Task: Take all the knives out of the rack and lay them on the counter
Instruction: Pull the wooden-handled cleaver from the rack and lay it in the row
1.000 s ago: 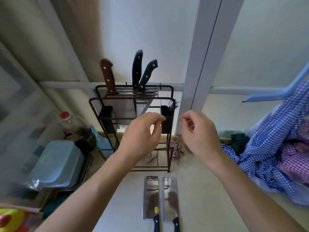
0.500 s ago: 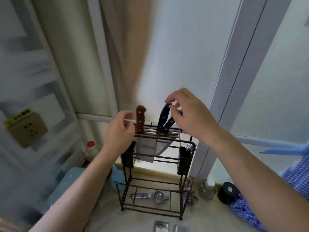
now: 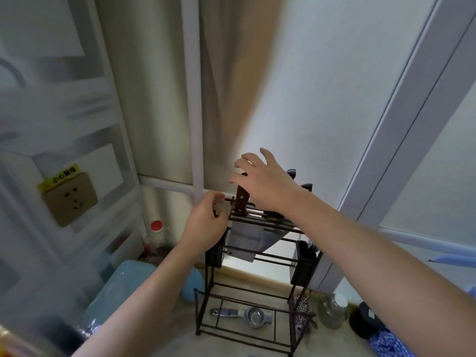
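Observation:
A dark wire rack (image 3: 257, 300) stands on the counter against the wall. A cleaver with a brown handle (image 3: 242, 203) stands in its top left slot, blade (image 3: 244, 240) hanging down. Two black-handled knives (image 3: 292, 173) stand in slots to the right, mostly hidden behind my right wrist. My right hand (image 3: 265, 184) hovers over the top of the brown handle with its fingers spread, thumb and forefinger on either side of the handle's end. My left hand (image 3: 206, 225) is curled on the rack's top left corner rail.
A metal strainer (image 3: 249, 315) lies on the rack's bottom shelf. A red-capped bottle (image 3: 156, 228) and a pale blue container (image 3: 123, 287) sit to the left. A glass jar (image 3: 333, 313), a dark round object (image 3: 363, 323) and blue checked cloth (image 3: 386, 343) sit to the right.
My right hand has moved left from the black handles to above the brown handle and spread its fingers. My left hand has dropped to the rack's corner. The view has drawn closer.

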